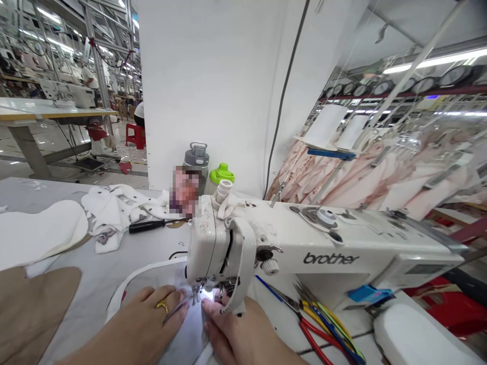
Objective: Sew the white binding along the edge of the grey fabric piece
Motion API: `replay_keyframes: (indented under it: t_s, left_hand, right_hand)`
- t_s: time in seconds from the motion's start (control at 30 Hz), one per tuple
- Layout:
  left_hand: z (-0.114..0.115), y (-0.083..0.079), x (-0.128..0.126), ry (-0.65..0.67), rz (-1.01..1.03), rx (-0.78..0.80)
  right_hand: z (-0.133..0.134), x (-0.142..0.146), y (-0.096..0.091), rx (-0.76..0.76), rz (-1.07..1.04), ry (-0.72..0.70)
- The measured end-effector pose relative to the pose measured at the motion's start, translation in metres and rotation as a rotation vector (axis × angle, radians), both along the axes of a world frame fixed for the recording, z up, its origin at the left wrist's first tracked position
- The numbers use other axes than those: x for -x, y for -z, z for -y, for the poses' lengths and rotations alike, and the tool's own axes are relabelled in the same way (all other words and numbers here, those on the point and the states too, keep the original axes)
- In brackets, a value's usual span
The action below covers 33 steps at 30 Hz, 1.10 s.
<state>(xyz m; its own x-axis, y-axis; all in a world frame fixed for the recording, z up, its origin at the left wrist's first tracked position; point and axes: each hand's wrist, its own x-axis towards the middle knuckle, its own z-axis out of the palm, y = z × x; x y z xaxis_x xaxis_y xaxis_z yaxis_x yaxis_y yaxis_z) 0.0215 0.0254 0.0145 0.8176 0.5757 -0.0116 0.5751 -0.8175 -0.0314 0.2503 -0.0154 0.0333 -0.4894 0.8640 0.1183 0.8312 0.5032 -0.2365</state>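
Observation:
A white Brother sewing machine (pixel 327 248) stands across the table, its needle (pixel 198 293) lit from below. My left hand (pixel 148 317), with a gold ring, lies flat on a piece of grey-white fabric (pixel 152 279) just left of the needle and holds thin tweezers (pixel 175 310) against the cloth. On the right of the needle, my right hand (pixel 236 329) presses down on the same fabric, fingertips close to the presser foot. Part of the fabric under the machine head is hidden.
Red-handled scissors (pixel 304 324) and several coloured tools lie right of the needle. White printed cloth pieces (pixel 110 208), a black-handled tool (pixel 146 226) and white padded shapes (pixel 38 233) sit at left. Two bottles (pixel 220 175) stand behind. Pink garments (pixel 380 172) hang at right.

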Motion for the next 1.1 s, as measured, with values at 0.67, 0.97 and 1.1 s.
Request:
replay_keyframes:
  t_s: [0.67, 0.97, 1.1]
  left_hand:
    - [-0.014, 0.003, 0.009, -0.008, -0.033, 0.199]
    - [-0.012, -0.005, 0.018, -0.045, -0.014, 0.169]
    - [-0.012, -0.005, 0.018, -0.059, -0.002, 0.190]
  right_hand:
    - [-0.001, -0.007, 0.004, -0.064, -0.139, -0.053]
    - [-0.001, -0.006, 0.004, -0.065, -0.133, -0.083]
    - [0.000, -0.006, 0.007, -0.064, -0.146, -0.071]
